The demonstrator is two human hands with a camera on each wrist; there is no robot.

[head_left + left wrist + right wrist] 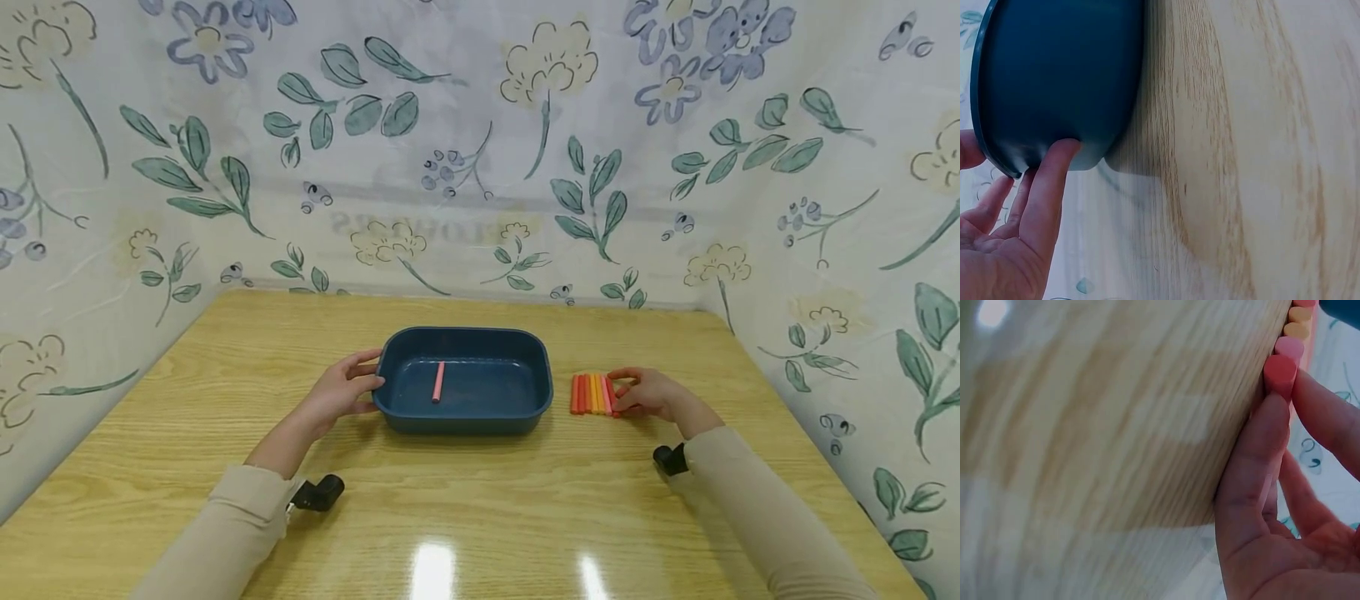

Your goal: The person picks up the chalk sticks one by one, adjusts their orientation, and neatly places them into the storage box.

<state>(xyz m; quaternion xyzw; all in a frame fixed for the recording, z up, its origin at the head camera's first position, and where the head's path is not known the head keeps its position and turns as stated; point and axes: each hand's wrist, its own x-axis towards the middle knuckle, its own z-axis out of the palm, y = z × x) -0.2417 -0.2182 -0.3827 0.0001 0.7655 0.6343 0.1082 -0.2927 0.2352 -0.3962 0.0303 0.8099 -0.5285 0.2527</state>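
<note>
A dark blue rectangular tub [463, 423] stands on the table, with one pink chalk stick [438, 383] lying inside it. My left hand [342, 392] holds the tub's left end, thumb at the rim and fingers against the outer wall [1063, 81]. To the right of the tub, several chalk sticks [591, 394] in red, orange, yellow and pink lie side by side in a row. At the row's right end, my right hand [647, 393] pinches a red chalk stick [1280, 374] between thumb and finger. That stick is still beside its pink neighbour [1289, 346].
The wood-grain table [480, 500] reaches back to a flower-patterned cloth [465, 167] that hangs behind and along both sides. A black wrist device [318, 493] sits under the left sleeve, and another black device [670, 459] under the right.
</note>
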